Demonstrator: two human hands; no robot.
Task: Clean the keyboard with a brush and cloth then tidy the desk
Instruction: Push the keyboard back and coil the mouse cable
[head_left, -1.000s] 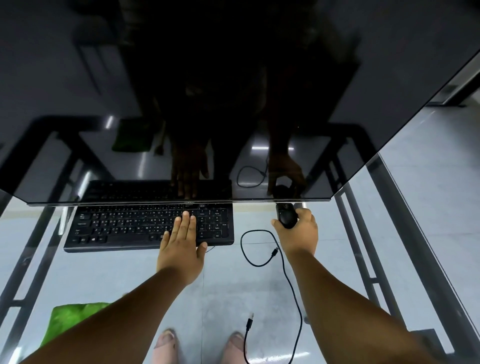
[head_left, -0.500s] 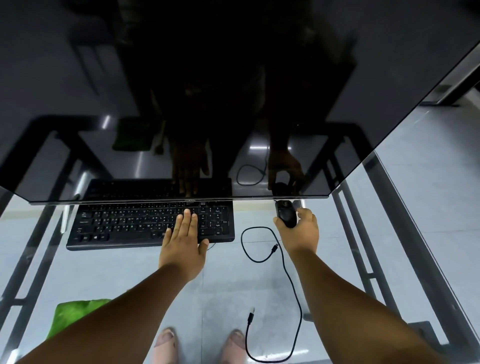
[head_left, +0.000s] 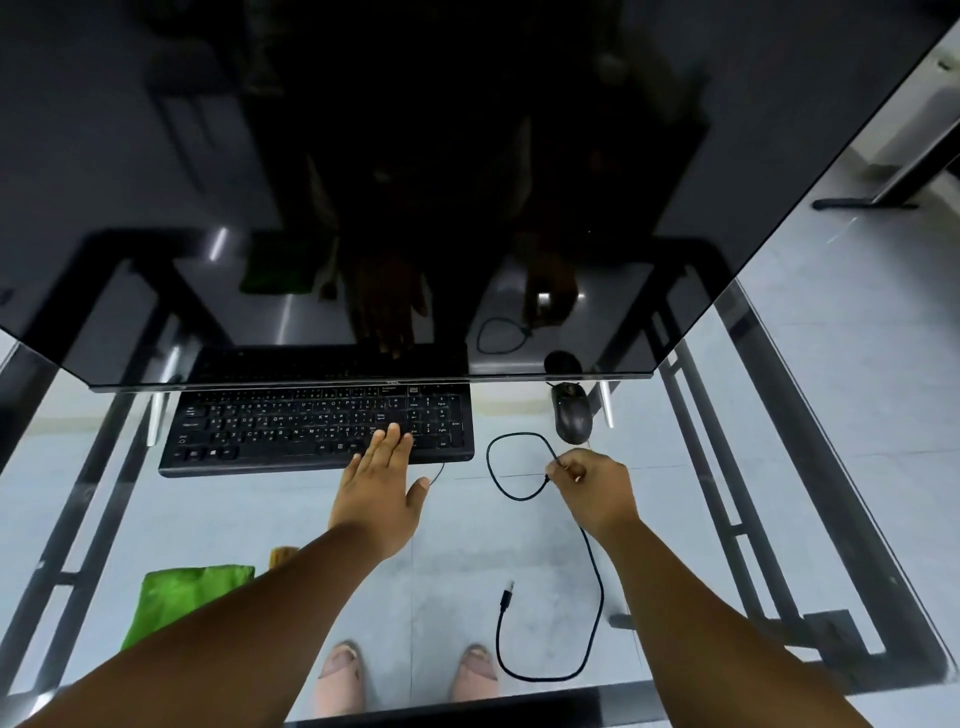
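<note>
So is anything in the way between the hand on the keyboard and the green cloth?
Nothing visible blocks it. The left hand lies flat on the keyboard, and the green cloth sits nearer the person at the glass desk's front left, partly hidden by that hand's own forearm. Only bare glass lies between.

The left hand (head_left: 378, 480) lies flat, fingers on the near right keys of the black keyboard (head_left: 317, 428) on the glass worktop (head_left: 727, 467). The right hand (head_left: 597, 486) pinches the looped black cable (head_left: 592, 587), near the mouse (head_left: 571, 413); a green cloth (head_left: 182, 603) lies at the near left edge.
</note>
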